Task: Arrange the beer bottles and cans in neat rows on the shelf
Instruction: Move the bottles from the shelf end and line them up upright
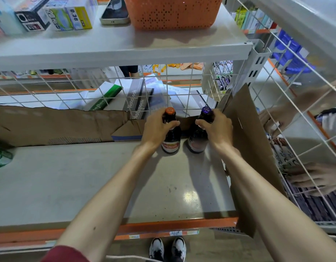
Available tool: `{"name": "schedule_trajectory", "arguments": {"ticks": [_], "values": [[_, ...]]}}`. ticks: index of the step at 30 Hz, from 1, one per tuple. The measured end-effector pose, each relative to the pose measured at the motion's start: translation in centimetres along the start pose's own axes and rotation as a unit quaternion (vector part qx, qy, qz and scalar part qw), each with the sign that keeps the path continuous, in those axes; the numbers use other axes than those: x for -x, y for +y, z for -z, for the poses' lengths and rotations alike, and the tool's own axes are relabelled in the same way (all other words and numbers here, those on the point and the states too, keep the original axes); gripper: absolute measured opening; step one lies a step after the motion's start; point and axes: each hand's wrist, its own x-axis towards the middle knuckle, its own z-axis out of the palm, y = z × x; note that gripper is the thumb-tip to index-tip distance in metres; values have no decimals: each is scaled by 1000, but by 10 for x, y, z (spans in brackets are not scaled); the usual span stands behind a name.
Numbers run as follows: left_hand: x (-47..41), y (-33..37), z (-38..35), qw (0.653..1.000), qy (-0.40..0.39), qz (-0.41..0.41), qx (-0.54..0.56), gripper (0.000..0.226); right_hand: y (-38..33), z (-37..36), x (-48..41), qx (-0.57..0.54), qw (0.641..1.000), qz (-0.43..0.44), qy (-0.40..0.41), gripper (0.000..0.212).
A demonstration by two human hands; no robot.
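Two dark beer bottles stand upright side by side at the back right of the grey shelf (87, 182). My left hand (156, 128) grips the neck of the orange-capped bottle (171, 142), which has a red label. My right hand (215, 127) grips the neck of the purple-capped bottle (196, 142). Both bottle bases rest on the shelf, a small gap between them. A green can (0, 156) shows partly at the far left edge of the shelf.
Brown cardboard (59, 123) lines the back of the shelf, and a cardboard sheet (246, 140) leans along the right wire side. Above, another shelf holds an orange basket (172, 12), a phone (115, 11) and boxes. Another person's hands (318, 174) reach in beyond the right mesh.
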Motion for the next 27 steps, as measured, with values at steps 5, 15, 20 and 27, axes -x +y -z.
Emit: {"name": "schedule_trajectory", "arguments": {"ticks": [5,15,20,27], "values": [[-1,1,5,1000,-23,-11,6,20,4,2,-1,-30,999,-3,-9,33],[-2,-7,11,998,-51,-7,37,21,8,-1,-2,-35,999,12,-8,26],[0,-8,8,998,-34,5,43,23,9,1,-5,-34,999,13,-18,27],[1,-7,5,998,-27,10,48,26,9,2,-6,-33,999,10,-24,32]]}}
